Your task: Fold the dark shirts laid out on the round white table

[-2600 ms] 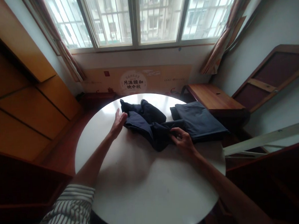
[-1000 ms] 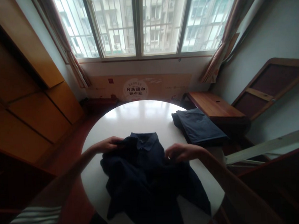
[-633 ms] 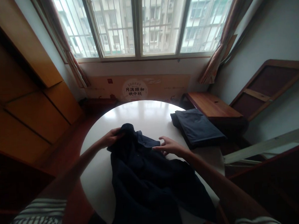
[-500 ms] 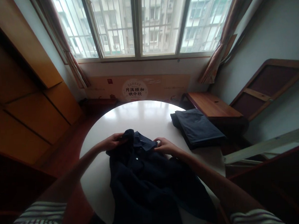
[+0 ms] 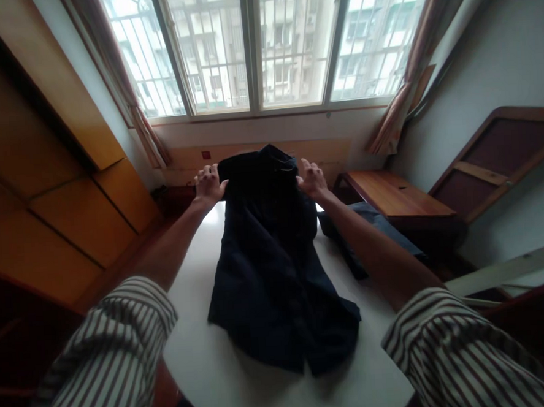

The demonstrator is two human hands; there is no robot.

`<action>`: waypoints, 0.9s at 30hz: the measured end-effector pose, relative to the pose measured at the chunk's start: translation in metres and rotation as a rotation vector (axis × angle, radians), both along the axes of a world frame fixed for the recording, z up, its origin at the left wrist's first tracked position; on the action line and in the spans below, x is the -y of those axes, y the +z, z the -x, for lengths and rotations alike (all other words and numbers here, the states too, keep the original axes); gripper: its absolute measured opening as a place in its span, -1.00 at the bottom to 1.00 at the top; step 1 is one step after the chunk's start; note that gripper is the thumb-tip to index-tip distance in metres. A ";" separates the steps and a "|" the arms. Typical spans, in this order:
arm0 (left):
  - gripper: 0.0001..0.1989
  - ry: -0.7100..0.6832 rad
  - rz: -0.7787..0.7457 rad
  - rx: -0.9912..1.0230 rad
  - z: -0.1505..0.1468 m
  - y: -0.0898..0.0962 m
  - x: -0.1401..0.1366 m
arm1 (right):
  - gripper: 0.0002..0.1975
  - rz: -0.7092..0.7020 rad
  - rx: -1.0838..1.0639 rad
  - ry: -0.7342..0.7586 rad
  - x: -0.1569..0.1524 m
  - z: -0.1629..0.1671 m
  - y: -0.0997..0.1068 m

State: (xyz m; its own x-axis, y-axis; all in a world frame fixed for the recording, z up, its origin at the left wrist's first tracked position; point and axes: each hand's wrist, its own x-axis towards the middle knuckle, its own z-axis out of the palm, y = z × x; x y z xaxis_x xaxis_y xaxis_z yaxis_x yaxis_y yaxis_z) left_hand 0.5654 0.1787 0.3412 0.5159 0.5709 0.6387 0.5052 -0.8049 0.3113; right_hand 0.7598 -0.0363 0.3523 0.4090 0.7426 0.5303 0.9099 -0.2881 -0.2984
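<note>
Together, left fingers (image 5: 209,174) and right fingers (image 5: 313,169) clasp the dark garment (image 5: 267,271), right forearm (image 5: 369,239) partly hiding folded cloth (image 5: 384,226).

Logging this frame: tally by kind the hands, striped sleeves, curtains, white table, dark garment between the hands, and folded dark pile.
Hands, left and right: 2
Striped sleeves: 2
Curtains: 2
White table: 1
Dark garment between the hands: 1
Folded dark pile, layers unclear: 1
Total: 9

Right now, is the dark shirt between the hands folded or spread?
Mostly spread: the shirt looks bunched at the top between left hand and right hand, but widens to a loose hem.
</note>
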 end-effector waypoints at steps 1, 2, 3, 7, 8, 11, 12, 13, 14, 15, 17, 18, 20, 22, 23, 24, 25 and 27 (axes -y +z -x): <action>-0.59 -0.054 -0.039 -0.020 -0.005 -0.002 0.011 | -0.53 0.039 0.015 0.032 0.002 0.008 -0.002; -0.62 -0.160 -0.065 -0.056 -0.005 -0.010 0.026 | -0.57 0.066 0.020 0.063 0.009 0.019 -0.009; -0.66 -0.301 -0.077 -0.112 0.001 -0.021 0.043 | -0.61 0.083 0.020 0.085 0.020 0.032 -0.021; -0.67 -0.790 -0.048 -0.462 0.064 -0.088 0.109 | -0.75 0.267 0.021 0.306 0.096 0.088 -0.094; -0.58 -0.837 -0.037 -0.513 0.084 -0.105 0.117 | -0.72 0.342 0.014 0.391 0.119 0.100 -0.113; -0.24 -0.840 -0.034 -0.549 0.139 -0.144 0.114 | -0.42 0.407 0.028 0.452 0.182 0.118 -0.157; -0.25 -0.825 -0.043 -0.543 0.153 -0.153 0.106 | -0.36 0.392 0.059 0.434 0.198 0.118 -0.168; -0.32 -0.804 -0.055 -0.531 0.165 -0.159 0.097 | -0.36 0.364 0.092 0.392 0.211 0.114 -0.176; -0.43 -0.779 -0.066 -0.513 0.174 -0.164 0.088 | -0.41 0.328 0.126 0.338 0.220 0.108 -0.183; -0.53 -0.751 -0.074 -0.489 0.181 -0.168 0.080 | -0.47 0.290 0.157 0.282 0.226 0.102 -0.189; -0.65 -0.687 -0.076 -0.439 0.187 -0.172 0.068 | -0.56 0.225 0.202 0.206 0.229 0.089 -0.196; -0.67 -0.659 -0.074 -0.424 0.187 -0.172 0.065 | -0.58 0.207 0.217 0.198 0.228 0.084 -0.198; -0.69 -0.625 -0.062 -0.426 0.187 -0.172 0.064 | -0.62 0.198 0.231 0.218 0.224 0.079 -0.199; -0.71 -0.621 -0.049 -0.449 0.186 -0.171 0.066 | -0.63 0.204 0.220 0.237 0.220 0.081 -0.197; -0.72 -0.624 -0.043 -0.454 0.187 -0.171 0.067 | -0.62 0.209 0.210 0.247 0.219 0.083 -0.195; -0.74 -0.625 -0.040 -0.456 0.189 -0.170 0.066 | -0.61 0.213 0.197 0.258 0.219 0.086 -0.194; -0.72 -0.623 -0.042 -0.455 0.192 -0.170 0.064 | -0.60 0.216 0.187 0.267 0.219 0.088 -0.192; -0.63 -0.613 -0.047 -0.459 0.198 -0.171 0.056 | -0.56 0.222 0.186 0.281 0.221 0.090 -0.189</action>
State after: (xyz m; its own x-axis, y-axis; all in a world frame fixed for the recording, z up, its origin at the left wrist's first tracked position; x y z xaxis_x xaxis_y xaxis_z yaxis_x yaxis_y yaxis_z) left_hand 0.3677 0.1226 0.1701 0.9509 0.0749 0.3004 0.0347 -0.9900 0.1370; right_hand 0.6697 -0.2577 0.1631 0.0855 0.9167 0.3902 0.9951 -0.0589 -0.0798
